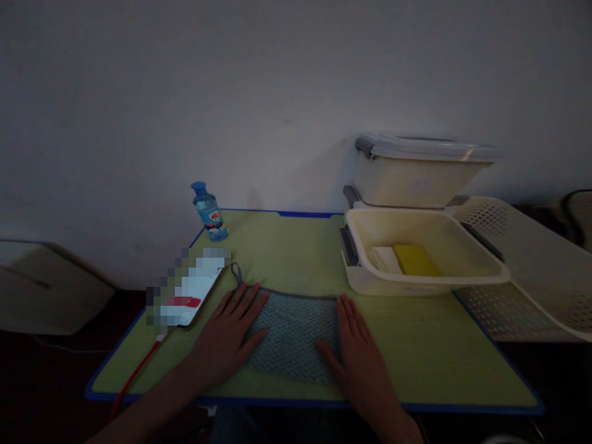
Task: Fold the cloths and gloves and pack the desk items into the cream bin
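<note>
A blue-grey woven cloth [293, 336] with a dark checked edge and a hanging loop lies flat on the green table [287, 246]. My left hand [231, 333] rests on its left side, fingers stretched out and apart. On the right edge of the cloth lies my right hand [356, 345], flat, with the thumb held away from the fingers. Neither hand grips anything. Parts of the cloth's two sides are hidden under the hands.
A phone [194, 290] with a red cable [136, 370] lies at the left, with a blue bottle [210, 213] behind it. At the right, an open cream bin [420, 285] holds a yellow and a white folded cloth. A lidded box [407, 179] and a perforated basket [536, 259] stand beyond.
</note>
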A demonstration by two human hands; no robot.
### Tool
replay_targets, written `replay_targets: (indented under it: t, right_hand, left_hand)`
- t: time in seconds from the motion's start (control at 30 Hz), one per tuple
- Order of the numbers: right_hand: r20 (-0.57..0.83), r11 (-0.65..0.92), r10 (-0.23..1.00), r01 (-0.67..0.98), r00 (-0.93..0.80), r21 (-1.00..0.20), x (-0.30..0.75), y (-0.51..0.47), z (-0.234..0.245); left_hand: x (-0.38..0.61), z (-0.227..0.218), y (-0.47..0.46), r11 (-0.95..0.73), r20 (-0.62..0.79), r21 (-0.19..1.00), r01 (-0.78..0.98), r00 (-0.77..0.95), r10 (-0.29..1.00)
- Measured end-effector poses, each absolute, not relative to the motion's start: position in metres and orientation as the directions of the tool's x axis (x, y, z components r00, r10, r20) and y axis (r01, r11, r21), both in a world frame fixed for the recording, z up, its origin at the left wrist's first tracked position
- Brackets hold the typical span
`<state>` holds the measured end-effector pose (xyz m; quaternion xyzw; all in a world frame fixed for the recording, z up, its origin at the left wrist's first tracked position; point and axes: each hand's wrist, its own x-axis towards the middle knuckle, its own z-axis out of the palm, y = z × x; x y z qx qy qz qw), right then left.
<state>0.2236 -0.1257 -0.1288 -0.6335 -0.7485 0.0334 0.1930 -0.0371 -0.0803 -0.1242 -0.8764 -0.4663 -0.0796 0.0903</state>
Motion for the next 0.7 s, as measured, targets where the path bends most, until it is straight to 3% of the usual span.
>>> replay_targets:
  t: [0.17,0.27,0.47,0.7]
  right_hand:
    - [0.261,0.159,0.965,0.834,-0.018,-0.529,0.234,-0.126,-0.132]
    - [0.242,0.139,0.97,0.791,0.011,-0.595,0.238,-0.126,-0.132]
    - [0.231,0.156,0.973,0.794,-0.021,-0.587,0.238,-0.126,-0.134]
    - [0.272,0.249,0.953,0.853,-0.132,-0.459,0.229,-0.118,-0.121]
  left_hand:
    - [-0.036,-0.124,-0.082,-0.54,0.219,-0.062,0.839,0.539,0.813]
    - [-0.036,-0.125,-0.083,-0.537,0.23,-0.054,0.842,0.534,0.814]
    - [-0.036,-0.129,-0.083,-0.493,0.247,-0.043,0.869,0.487,0.838]
    - [-0.036,-0.128,-0.083,-0.505,0.231,-0.057,0.861,0.503,0.833]
